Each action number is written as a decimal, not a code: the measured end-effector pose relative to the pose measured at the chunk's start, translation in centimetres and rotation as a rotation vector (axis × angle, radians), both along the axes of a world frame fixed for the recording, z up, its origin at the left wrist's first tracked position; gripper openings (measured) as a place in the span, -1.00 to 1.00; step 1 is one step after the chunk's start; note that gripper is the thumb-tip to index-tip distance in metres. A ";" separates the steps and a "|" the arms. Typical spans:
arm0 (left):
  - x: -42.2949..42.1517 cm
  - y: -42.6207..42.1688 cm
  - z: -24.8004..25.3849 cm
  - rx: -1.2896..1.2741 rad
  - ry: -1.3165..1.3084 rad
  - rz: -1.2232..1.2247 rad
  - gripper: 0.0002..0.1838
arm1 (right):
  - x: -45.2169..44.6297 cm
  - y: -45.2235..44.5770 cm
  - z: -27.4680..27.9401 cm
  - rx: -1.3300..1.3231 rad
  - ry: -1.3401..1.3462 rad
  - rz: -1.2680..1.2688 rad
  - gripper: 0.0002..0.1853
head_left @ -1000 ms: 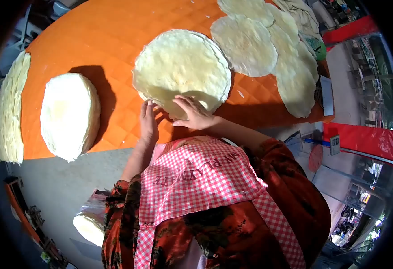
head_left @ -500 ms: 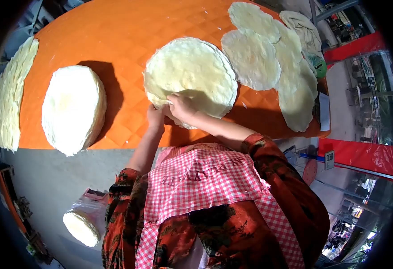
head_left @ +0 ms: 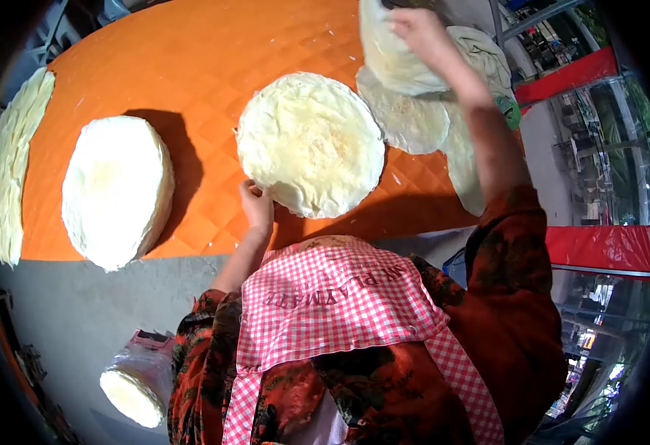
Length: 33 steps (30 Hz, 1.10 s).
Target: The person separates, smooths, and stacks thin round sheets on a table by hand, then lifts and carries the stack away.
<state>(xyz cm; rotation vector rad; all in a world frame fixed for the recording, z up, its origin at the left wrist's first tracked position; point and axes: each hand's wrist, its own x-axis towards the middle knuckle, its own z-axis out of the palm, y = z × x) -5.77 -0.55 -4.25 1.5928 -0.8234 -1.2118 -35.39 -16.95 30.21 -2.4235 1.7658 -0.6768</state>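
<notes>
A stack of thin round flatbreads (head_left: 310, 141) lies in front of me, its top pale with a browned patch in the middle. At its lower left edge is my left hand (head_left: 258, 206), fingers closed together; what they pinch, if anything, is too small to make out. My right hand (head_left: 423, 37) reaches to the far right and grips the edge of a thin flatbread (head_left: 388, 55), which hangs over other loose flatbreads (head_left: 406, 115) spread on the table. My right forearm covers part of these loose sheets.
The table has an orange quilted cover (head_left: 199, 52). A taller flatbread stack (head_left: 110, 185) stands to the left, and an overlapping row of flatbreads (head_left: 14, 170) lies at the far left. A crumpled cloth (head_left: 484, 59) sits back right. Below, a plastic bag (head_left: 151, 360) holds more flatbreads.
My right hand has left the central stack and swung far up and right with a flatbread. My left hand stays near the stack's edge. The stack's top now shows a different, browned surface.
</notes>
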 end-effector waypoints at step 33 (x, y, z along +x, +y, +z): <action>3.5 -3.6 5.3 0.250 0.753 -0.238 -0.80 | 16.9 13.4 -27.7 0.335 -0.052 0.068 -0.74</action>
